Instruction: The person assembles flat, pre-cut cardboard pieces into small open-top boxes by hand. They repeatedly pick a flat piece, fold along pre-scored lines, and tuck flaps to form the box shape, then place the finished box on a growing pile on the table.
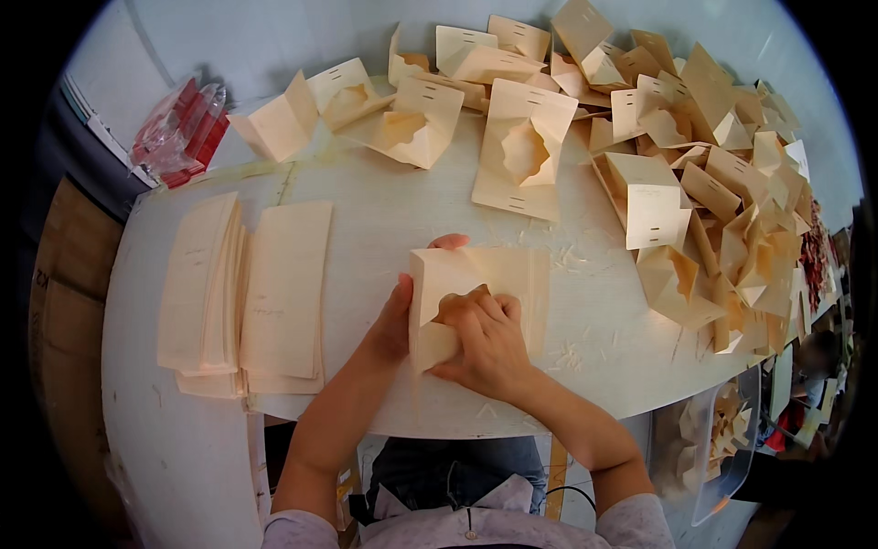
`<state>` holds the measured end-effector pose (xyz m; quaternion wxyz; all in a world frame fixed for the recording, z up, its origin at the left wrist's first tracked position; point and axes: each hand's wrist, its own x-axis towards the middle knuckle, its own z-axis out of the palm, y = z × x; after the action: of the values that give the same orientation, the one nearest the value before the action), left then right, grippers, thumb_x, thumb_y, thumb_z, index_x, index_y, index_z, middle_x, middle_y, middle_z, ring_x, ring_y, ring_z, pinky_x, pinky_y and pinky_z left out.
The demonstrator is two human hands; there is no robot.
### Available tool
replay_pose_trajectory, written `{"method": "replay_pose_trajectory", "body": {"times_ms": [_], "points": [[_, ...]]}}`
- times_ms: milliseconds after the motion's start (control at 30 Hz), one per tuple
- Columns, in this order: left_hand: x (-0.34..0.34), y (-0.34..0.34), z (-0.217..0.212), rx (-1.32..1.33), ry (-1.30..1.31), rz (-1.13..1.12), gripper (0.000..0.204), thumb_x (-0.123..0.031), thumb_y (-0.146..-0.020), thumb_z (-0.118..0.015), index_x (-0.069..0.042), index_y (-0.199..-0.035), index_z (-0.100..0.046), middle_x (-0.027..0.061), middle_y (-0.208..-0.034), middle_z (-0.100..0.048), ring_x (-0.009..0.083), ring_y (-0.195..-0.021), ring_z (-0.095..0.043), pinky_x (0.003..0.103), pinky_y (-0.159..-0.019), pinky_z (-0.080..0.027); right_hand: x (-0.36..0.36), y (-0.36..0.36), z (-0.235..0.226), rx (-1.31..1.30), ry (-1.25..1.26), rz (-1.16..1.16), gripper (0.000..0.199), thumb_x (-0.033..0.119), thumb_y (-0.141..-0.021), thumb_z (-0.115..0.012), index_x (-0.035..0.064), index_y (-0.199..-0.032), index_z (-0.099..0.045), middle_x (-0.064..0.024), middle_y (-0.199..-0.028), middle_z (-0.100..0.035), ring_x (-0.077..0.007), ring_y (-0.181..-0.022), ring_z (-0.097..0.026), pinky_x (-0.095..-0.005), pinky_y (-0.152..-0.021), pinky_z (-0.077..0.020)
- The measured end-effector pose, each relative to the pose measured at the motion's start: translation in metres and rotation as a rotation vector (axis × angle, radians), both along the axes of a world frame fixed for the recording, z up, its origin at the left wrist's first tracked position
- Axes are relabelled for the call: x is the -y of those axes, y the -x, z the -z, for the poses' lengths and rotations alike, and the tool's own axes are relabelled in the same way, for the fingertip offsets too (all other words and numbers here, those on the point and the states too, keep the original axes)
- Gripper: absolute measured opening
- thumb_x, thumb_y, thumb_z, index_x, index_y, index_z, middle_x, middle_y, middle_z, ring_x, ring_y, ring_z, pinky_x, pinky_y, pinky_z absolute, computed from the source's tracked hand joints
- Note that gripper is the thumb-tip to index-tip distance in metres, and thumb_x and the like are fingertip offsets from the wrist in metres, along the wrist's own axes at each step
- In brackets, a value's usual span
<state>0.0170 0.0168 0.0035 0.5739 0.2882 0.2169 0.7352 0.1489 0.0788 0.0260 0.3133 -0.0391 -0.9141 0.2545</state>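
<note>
Before me, over the near part of the table, a cream paper card [512, 274] stands partly folded, with a wavy-edged cut-out in its middle. My left hand [395, 311] grips its left side, thumb on the near face; a fingertip shows above the top edge and the other fingers are hidden behind the card. My right hand [489, 343] is closed over the cut-out, its curled fingers pressed on the paper there. Part of the flap is covered by that hand. A finished-looking card of the same kind [540, 105], with a wavy opening and small slots, lies beyond.
Two stacks of flat cream cards, the left stack [197, 293] and the right stack [285, 293], lie at left. Many folded cards [654, 197] heap up at right. Paper scraps [572, 357] dot the table [366, 229]. A red plastic-wrapped pack [178, 133] sits back left; a clear bin [745, 457] stands lower right.
</note>
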Motion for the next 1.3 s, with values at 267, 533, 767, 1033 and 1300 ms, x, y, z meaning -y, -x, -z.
{"method": "replay_pose_trajectory", "body": {"times_ms": [267,533,767,1033,1300], "points": [[-0.003,-0.005,-0.004,-0.072,0.026,-0.018,0.088,-0.067,-0.073,-0.05,-0.012,-0.135,-0.019,0.0113,-0.121,-0.044,0.0229,-0.111,-0.046,0.037,-0.092,-0.039,-0.001,-0.001,-0.005,0.081,0.102,0.004,0.065,0.028,-0.045,-0.082,0.0086,-0.096,-0.048,-0.0067,-0.1,-0.051,-0.0252,-0.096,-0.046,-0.0394,-0.08,-0.0281],[-0.005,0.0,0.004,-0.123,0.082,-0.005,0.095,-0.069,-0.069,-0.052,-0.011,-0.136,-0.018,0.0127,-0.122,-0.044,0.0262,-0.111,-0.047,0.039,-0.092,-0.042,-0.006,-0.005,-0.004,0.19,0.284,-0.088,0.066,0.029,-0.048,-0.082,0.008,-0.098,-0.045,-0.0056,-0.096,-0.051,-0.0256,-0.098,-0.045,-0.0416,-0.088,-0.0248],[-0.007,0.003,0.003,-0.101,0.123,0.034,0.096,-0.069,-0.068,-0.052,-0.012,-0.137,-0.014,0.0112,-0.121,-0.044,0.0214,-0.109,-0.048,0.035,-0.088,-0.043,-0.014,-0.009,-0.007,0.235,0.371,-0.208,0.069,0.042,-0.049,-0.081,0.0098,-0.102,-0.052,-0.0047,-0.097,-0.052,-0.0243,-0.101,-0.042,-0.0395,-0.091,-0.0221],[-0.014,0.05,0.061,0.518,0.331,0.568,0.059,-0.044,-0.083,-0.053,-0.009,-0.128,-0.038,0.0078,-0.103,-0.056,0.0193,-0.09,-0.054,0.028,-0.073,-0.044,-0.006,-0.009,-0.009,0.174,0.4,-0.141,0.051,0.045,-0.05,-0.08,0.0131,-0.081,-0.055,-0.0034,-0.091,-0.051,-0.0232,-0.094,-0.043,-0.0412,-0.089,-0.0213],[-0.008,-0.021,-0.002,0.066,0.091,-0.156,0.047,-0.027,-0.087,-0.052,-0.01,-0.128,-0.037,0.0084,-0.108,-0.055,0.0212,-0.096,-0.054,0.033,-0.078,-0.046,-0.006,-0.012,-0.014,0.222,0.349,-0.087,0.039,0.034,-0.057,-0.079,0.0143,-0.058,-0.045,0.002,-0.077,-0.051,-0.0213,-0.093,-0.043,-0.0391,-0.087,-0.0201]]}}
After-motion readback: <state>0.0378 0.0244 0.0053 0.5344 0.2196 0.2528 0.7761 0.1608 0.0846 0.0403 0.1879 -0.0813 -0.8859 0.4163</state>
